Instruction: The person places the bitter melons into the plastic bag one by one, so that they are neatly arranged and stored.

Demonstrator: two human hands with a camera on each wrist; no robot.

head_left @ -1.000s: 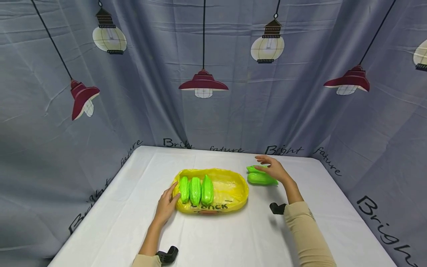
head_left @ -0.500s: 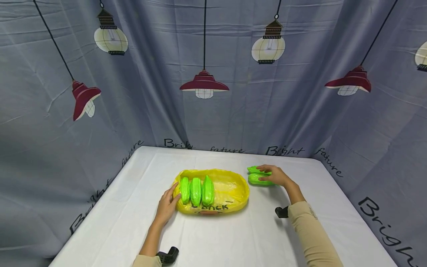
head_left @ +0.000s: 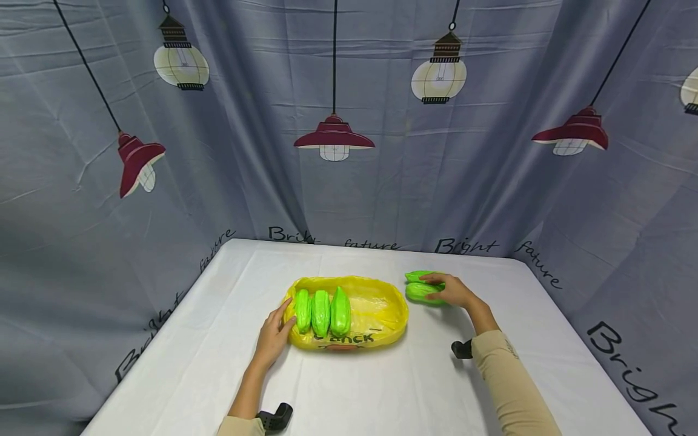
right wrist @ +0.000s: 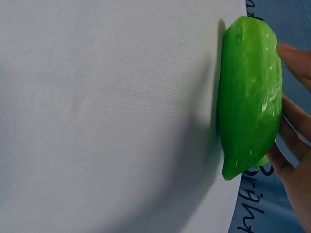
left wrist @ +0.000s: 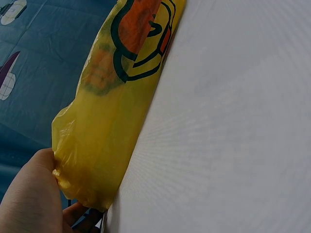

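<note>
R grip [head_left: 454, 290] holds the nearer green veg [head_left: 418, 292], on table [head_left: 354, 387] just beside yellow tray [head_left: 360, 280]
Prob light, stiff n a bit slippery imo, so pinch mid-body; L grip [head_left: 271, 336] rests relaxed on tray end

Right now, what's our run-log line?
left hand: on yellow container | right hand: on nearer loose vegetable | inside container: three green vegetables

Right hand [head_left: 457, 291] lowered from hover onto nearer green vegetable [head_left: 418, 292], grip now drawn in around it.
</note>
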